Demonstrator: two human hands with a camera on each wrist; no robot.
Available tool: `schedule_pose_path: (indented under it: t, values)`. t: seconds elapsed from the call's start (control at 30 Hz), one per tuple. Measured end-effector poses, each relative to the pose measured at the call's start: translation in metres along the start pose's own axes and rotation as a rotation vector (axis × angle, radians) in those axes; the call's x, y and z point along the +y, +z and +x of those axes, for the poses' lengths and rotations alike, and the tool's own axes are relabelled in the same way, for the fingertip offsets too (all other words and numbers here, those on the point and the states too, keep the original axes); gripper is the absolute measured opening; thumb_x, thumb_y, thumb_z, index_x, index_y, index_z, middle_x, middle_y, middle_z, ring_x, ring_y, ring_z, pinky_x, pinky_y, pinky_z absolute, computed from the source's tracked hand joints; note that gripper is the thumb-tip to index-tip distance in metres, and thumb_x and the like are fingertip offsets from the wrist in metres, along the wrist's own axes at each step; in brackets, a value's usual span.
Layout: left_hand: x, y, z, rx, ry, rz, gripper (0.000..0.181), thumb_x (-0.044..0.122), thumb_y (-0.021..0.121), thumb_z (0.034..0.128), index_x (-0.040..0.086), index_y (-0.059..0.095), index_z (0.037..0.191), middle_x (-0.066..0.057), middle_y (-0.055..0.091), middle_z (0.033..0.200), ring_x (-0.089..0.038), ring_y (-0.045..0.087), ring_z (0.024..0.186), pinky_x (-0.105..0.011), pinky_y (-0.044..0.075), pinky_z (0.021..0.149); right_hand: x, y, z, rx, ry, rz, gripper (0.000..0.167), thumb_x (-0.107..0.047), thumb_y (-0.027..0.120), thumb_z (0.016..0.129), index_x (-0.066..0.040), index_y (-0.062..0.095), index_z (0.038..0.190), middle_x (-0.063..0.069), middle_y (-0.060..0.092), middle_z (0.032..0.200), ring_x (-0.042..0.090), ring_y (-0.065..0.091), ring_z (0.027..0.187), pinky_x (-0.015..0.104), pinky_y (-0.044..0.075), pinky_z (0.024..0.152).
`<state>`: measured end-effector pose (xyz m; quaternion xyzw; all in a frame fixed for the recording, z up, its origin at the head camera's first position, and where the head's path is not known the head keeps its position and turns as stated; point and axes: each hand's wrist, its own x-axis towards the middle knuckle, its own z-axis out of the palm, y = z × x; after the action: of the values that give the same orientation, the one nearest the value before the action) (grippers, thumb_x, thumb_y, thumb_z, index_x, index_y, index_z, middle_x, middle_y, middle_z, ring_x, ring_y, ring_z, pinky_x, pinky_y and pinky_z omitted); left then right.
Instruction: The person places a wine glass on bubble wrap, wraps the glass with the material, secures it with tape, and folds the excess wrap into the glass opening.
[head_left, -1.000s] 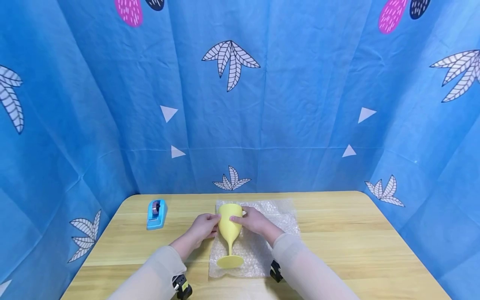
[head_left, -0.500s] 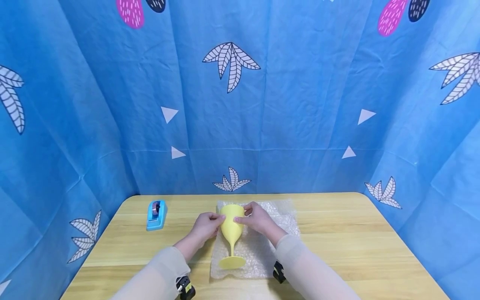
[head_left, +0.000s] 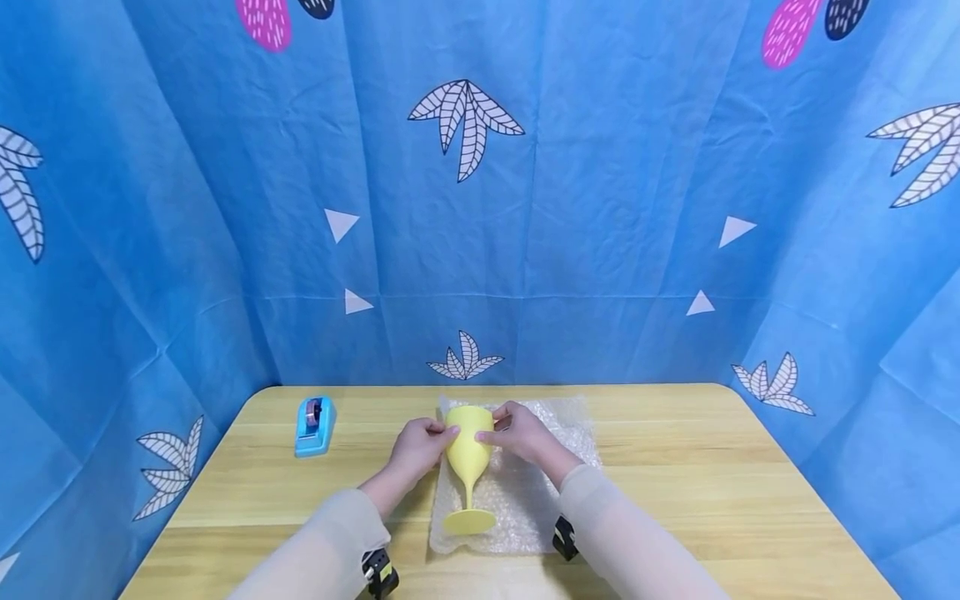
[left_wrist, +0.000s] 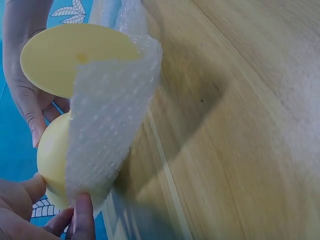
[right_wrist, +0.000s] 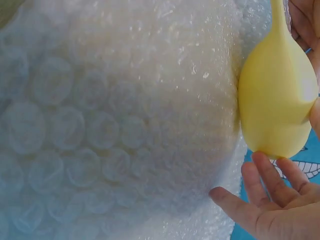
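Note:
A yellow goblet point(head_left: 468, 454) lies on its side on a sheet of bubble wrap point(head_left: 517, 508), its round foot point(head_left: 469, 522) toward me. My left hand point(head_left: 417, 450) pinches the wrap's left edge at the bowl, with the thumb on the goblet. In the left wrist view, the raised bubble wrap point(left_wrist: 107, 115) stands against the goblet's side, and fingers point(left_wrist: 83, 212) press its outer face. My right hand point(head_left: 525, 435) holds the bowl's other side near the rim. Fingertips point(right_wrist: 260, 156) touch the goblet point(right_wrist: 277, 100) at its mouth in the right wrist view.
A blue tape dispenser point(head_left: 314, 427) with a roll of tape stands at the table's back left. The wooden table point(head_left: 690, 500) extends on both sides of the wrap. A blue patterned curtain point(head_left: 600, 208) closes off the back and sides.
The goblet has shifted slightly to the right, along with the wrap's left edge. Both hands have moved a little to the right with it.

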<state>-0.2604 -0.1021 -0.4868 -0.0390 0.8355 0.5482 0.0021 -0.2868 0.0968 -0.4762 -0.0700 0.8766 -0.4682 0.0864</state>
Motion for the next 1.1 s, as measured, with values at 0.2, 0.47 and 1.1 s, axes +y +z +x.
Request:
schedule_pose_path:
  t: [0.2,0.47,1.1]
  values:
    - [0.007,0.001,-0.001,0.033,0.058,0.132,0.032,0.027,0.074,0.0921,-0.004,0.069,0.101,-0.012,0.07,0.093,-0.02,0.062,0.079,-0.034,0.056,0.068,0.002,-0.005,0.0,-0.001,-0.009,-0.037,0.05,-0.026,0.084,0.081,0.004,0.061,0.114,0.014,0.067,0.106,0.028,0.064,0.097,0.042,0.057,0.088]
    - [0.011,0.004,-0.003,0.057,0.109,0.22,0.032,0.029,0.074,0.0914,-0.002,0.07,0.099,-0.009,0.07,0.089,-0.019,0.063,0.078,-0.037,0.057,0.07,0.003,-0.009,0.001,-0.001,-0.01,-0.064,0.05,-0.027,0.085,0.081,0.002,0.062,0.115,0.013,0.068,0.107,0.029,0.065,0.099,0.043,0.057,0.089]
    - [0.018,0.017,-0.009,0.116,0.132,0.288,0.043,0.037,0.077,0.0877,-0.001,0.073,0.106,-0.015,0.073,0.104,-0.025,0.069,0.085,-0.041,0.059,0.074,0.014,-0.015,-0.003,-0.027,-0.025,0.076,0.043,-0.01,0.082,0.083,0.005,0.058,0.115,0.019,0.07,0.105,0.031,0.068,0.098,0.043,0.058,0.087]
